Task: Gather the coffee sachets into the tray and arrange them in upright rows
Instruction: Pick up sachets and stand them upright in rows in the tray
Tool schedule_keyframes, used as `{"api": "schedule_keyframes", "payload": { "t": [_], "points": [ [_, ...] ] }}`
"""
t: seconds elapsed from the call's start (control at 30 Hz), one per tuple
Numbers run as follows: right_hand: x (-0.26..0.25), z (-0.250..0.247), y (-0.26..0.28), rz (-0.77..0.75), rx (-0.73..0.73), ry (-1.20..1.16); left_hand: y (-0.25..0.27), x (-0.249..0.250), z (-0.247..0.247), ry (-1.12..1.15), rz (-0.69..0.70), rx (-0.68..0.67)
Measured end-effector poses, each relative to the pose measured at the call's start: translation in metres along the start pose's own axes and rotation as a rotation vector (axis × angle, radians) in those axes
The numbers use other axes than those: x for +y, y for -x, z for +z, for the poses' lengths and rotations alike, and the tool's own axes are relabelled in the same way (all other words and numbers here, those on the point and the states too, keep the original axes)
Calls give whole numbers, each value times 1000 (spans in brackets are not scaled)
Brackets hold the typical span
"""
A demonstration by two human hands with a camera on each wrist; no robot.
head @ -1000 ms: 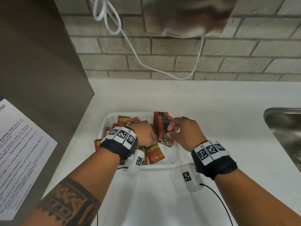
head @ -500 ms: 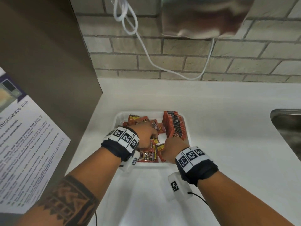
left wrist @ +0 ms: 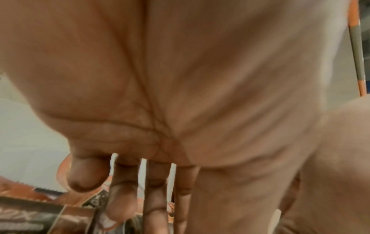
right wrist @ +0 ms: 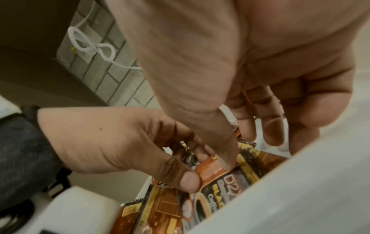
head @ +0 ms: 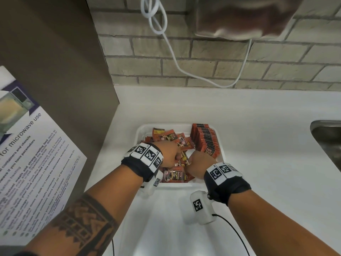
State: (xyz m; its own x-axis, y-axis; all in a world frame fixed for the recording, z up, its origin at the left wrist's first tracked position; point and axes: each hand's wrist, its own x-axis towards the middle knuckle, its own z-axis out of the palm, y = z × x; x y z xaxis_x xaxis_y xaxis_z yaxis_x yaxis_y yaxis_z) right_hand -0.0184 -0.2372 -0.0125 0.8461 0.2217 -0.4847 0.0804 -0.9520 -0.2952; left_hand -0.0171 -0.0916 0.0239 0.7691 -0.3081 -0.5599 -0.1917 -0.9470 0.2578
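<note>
Both hands in the tray
Left hand and right hand each pinch loose sachets; upright row stands far right.

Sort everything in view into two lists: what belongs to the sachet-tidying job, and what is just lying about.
Part of the job:
- white tray
- upright row of sachets
- loose sachets
- left hand
- right hand

Just lying about:
- microwave notice
- white cable
- sink
- hanging cloth
</note>
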Motion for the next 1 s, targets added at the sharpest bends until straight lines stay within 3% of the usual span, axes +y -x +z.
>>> {"api": "schedule_keyframes", "payload": {
  "t": [0.5, 0.8, 1.0],
  "points": [
    [-3, -5, -11, -49, -179, -143, 2, -5, -3, 231, -71, 29],
    [-1, -10, -8, -95, -160, -219, 14, -10, -5, 219, -73, 111],
    [6, -16, -8, -138, -153, -262, 12, -14, 0, 209, -169, 136]
  ]
}}
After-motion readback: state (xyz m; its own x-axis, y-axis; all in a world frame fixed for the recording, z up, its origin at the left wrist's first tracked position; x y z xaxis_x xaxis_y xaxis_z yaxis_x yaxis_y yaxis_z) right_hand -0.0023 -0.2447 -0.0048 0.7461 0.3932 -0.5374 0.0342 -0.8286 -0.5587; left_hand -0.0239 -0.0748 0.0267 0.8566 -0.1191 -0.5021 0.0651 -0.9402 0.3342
